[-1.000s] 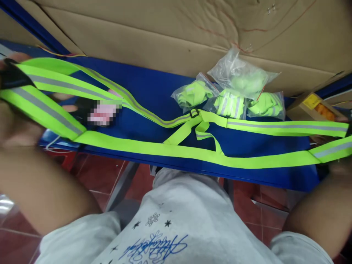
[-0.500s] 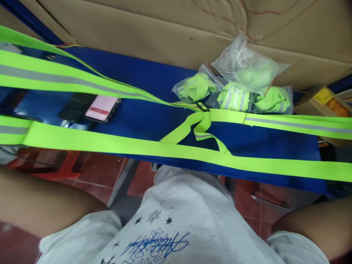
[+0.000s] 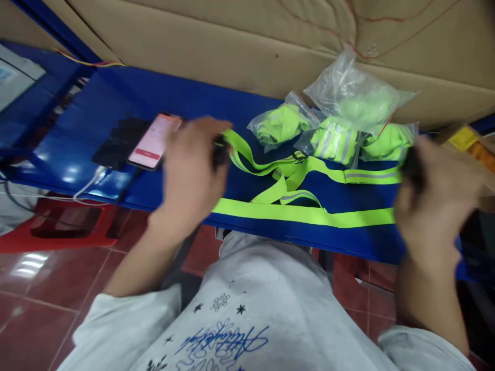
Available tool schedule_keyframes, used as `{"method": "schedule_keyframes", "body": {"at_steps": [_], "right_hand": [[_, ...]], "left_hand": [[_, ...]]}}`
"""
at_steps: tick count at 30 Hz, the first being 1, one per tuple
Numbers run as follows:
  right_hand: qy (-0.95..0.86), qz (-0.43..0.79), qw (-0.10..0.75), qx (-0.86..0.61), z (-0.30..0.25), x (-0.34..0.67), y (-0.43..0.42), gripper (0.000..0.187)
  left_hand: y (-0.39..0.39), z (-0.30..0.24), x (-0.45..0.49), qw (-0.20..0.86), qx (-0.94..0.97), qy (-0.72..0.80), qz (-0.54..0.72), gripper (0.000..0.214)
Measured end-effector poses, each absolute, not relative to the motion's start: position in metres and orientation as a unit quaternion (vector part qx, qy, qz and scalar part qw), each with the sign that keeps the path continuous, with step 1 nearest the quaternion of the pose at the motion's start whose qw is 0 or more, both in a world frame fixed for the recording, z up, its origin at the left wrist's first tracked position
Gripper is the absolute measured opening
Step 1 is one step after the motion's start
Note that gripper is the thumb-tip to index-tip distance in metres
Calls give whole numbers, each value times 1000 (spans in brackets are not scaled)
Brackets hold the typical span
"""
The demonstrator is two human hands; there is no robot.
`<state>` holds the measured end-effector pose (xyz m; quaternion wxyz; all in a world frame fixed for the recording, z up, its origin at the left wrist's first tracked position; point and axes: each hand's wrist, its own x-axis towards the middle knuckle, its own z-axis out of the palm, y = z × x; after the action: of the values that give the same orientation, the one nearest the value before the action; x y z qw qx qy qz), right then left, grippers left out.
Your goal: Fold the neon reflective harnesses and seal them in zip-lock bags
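A neon-yellow reflective strap harness with grey stripes stretches across the blue table between my hands. My left hand, blurred, is closed around its left end, where a dark piece like a buckle shows by the fingers. My right hand, also smeared by motion, grips the other end, with a similar dark piece at its fingers. Between them, the upper and lower straps are joined by shorter crossed bands, and the upper one hangs in a loose curve near my left hand.
Several clear plastic bags of folded neon straps lie at the table's back. A lit phone rests beside a black object and a white cable. An open cardboard box stands at right; a red stool is below left.
Both hands have come into view from the sides, moving inward. The straps, stretched wide past both picture edges before, now span a shorter length and the upper one has gone slack.
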<state>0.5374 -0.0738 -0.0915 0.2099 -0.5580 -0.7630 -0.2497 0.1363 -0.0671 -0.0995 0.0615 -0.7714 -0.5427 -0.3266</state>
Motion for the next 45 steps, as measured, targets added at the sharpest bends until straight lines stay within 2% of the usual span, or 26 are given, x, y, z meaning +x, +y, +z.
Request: {"method": "schedule_keyframes", "body": {"at_steps": [2,6,15,20,23,28,32,34,37,41,45], "right_hand": [[-826,-218,175,-490,-101,510,-71,68],[-867,-176,175,-432,-104,460,-73,63],[-884,-138,191,-403,-106,456,-71,54],[-907,-132,188,-353,-114,451,-64,43],[-902,-112,195,-369,-121,444,-61,50],[-889,-50,217,-399,-118,442,-55,68],[-860,-38,235,-452,-97,453,-56,69],[-829,-39,275,-486,-88,455,-57,63],[-795,-26,356,-490,-80,454,-56,54],[-798,42,396,-452,-79,450,-51,48],[-801,55,406,-437,-78,451,-49,45]], "left_hand": [[-62,-113,176,71,-821,-498,-270,37],[-57,-123,220,61,-853,-461,-236,44],[-55,-125,224,91,-873,-420,-231,46],[-57,-124,233,61,-899,-389,-193,56],[-58,-119,241,1,-884,-423,-198,64],[-53,-98,234,-130,-861,-428,-244,64],[-40,-76,210,-231,-853,-317,-346,98],[-32,-72,203,-305,-835,-297,-349,102],[-21,-79,201,-424,-798,-303,-303,97],[-13,-91,205,-586,-725,-228,-281,85],[-19,-90,212,-610,-703,-230,-283,60]]}}
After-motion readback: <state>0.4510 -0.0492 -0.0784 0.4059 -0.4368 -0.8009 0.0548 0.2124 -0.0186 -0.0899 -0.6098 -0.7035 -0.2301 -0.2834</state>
